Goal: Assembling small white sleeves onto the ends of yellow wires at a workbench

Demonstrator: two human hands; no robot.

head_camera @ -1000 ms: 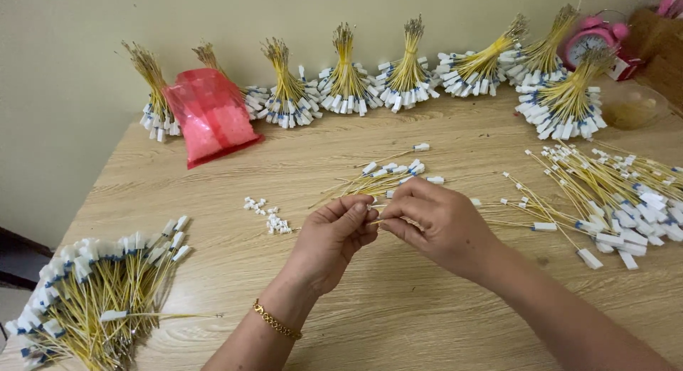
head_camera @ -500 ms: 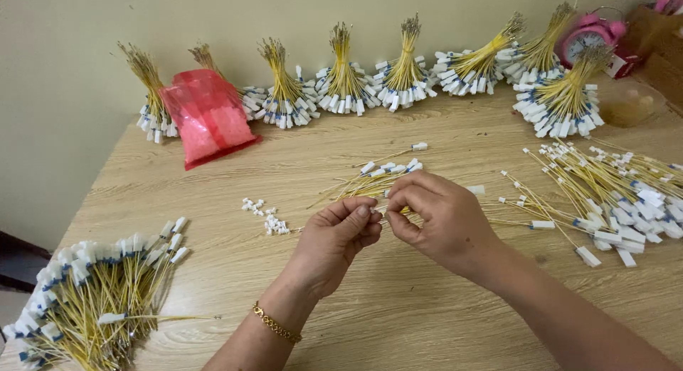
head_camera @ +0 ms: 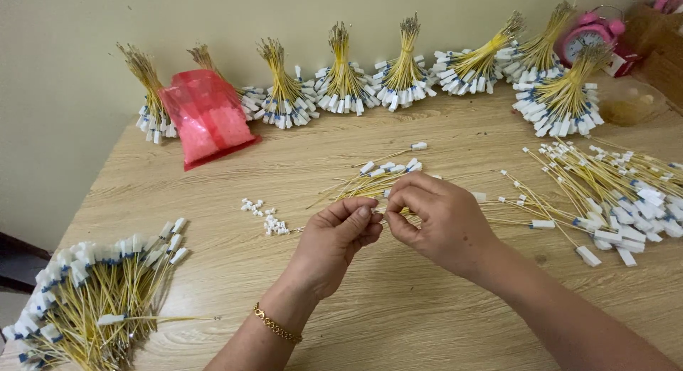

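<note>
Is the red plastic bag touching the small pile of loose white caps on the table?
Apart. In the head view the red plastic bag leans at the wall, and a plain stretch of bare table separates it from the loose white caps.

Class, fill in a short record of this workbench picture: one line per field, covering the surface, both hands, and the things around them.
Surface: wooden table
Left hand: fingertips pinched against the right hand's, gold bracelet on the wrist
Right hand: pinching a thin yellow wire, grip partly hidden
Just behind the hands: small pile of yellow wires with white ends
Left of the hands: tiny white caps
Along the wall: tied wire bundles, red plastic bag, pink alarm clock
</note>
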